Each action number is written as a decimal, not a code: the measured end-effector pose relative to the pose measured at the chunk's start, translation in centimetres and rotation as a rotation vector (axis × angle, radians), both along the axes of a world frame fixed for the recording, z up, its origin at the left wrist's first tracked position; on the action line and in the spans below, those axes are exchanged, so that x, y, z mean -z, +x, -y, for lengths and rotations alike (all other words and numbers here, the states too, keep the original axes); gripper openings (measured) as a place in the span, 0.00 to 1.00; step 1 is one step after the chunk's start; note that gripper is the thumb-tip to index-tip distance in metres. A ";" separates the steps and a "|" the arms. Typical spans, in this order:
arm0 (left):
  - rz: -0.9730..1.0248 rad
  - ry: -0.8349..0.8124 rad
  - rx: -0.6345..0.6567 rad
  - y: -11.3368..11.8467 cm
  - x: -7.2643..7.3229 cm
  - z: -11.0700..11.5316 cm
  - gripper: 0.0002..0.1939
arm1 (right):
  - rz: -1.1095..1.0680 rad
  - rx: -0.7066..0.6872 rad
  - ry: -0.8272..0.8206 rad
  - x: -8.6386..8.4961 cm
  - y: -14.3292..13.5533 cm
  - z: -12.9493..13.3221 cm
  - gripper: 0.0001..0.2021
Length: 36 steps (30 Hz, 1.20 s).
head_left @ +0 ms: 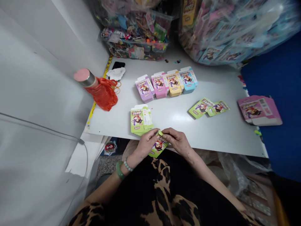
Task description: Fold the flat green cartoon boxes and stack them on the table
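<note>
Both hands meet at the table's front edge around one green card box [158,148]. My left hand [146,145] has its fingers closed on the box's upper left side. At its upper right, my right hand [178,140] pinches the box near the small end flap. Just beyond my left hand lies a stack of flat green boxes [138,122]. Two green boxes [201,108] lie overlapping to the right. Farther back, purple [144,89], pink [160,85], yellow [174,83] and blue [187,80] stacks form a row.
A bottle [85,78] in a red plastic bag stands at the left edge, near a white tissue [116,73] and a black phone [118,65]. Large clear bags [138,44] fill the back. Pink flattened boxes [260,111] lie at the right edge.
</note>
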<state>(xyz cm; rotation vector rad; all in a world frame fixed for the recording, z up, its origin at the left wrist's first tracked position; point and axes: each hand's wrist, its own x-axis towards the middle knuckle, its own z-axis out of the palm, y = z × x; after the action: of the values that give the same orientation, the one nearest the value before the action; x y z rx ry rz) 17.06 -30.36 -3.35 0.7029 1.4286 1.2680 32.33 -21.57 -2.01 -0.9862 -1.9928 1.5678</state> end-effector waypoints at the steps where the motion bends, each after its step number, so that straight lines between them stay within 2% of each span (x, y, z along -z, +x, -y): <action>1: 0.004 0.004 0.002 0.0 0.1 0.0 0.17 | 0.008 0.008 0.051 0.1 -0.1 0.1 0.13; 4: 0.019 0.016 -0.008 0.1 0.2 -0.1 0.17 | 0.026 0.070 0.165 0.6 -0.3 0.5 0.13; 8: 0.043 0.009 0.014 0.1 0.2 0.0 0.18 | 0.055 0.140 0.076 0.8 -0.4 0.4 0.14; 15: 0.108 0.009 -0.018 0.2 0.2 0.5 0.23 | 0.077 0.025 -0.024 0.0 0.4 0.2 0.15; 21: 0.102 0.028 -0.020 0.1 0.0 0.2 0.23 | 0.000 -0.025 -0.144 0.6 1.0 0.6 0.17; 24: 0.117 0.042 -0.044 0.0 -0.2 -0.2 0.21 | -0.041 0.071 -0.214 0.7 0.6 0.6 0.19; 28: 0.101 0.019 -0.010 0.0 -0.4 -0.5 0.22 | -0.117 0.160 -0.486 0.5 0.4 -0.1 0.17; 30: 0.070 0.011 0.002 0.0 -0.3 -0.5 0.21 | -0.116 0.202 -0.568 0.5 0.4 -0.5 0.16; 36: -0.012 0.009 0.044 -0.3 -0.2 -0.4 0.20 | -0.155 0.310 -0.647 1.0 -0.2 -0.3 0.15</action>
<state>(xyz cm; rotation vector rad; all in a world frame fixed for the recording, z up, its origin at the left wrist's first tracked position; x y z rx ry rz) 16.79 -29.94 -3.14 0.7448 1.4103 1.2384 32.13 -21.27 -3.01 -1.2784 -1.1623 2.0647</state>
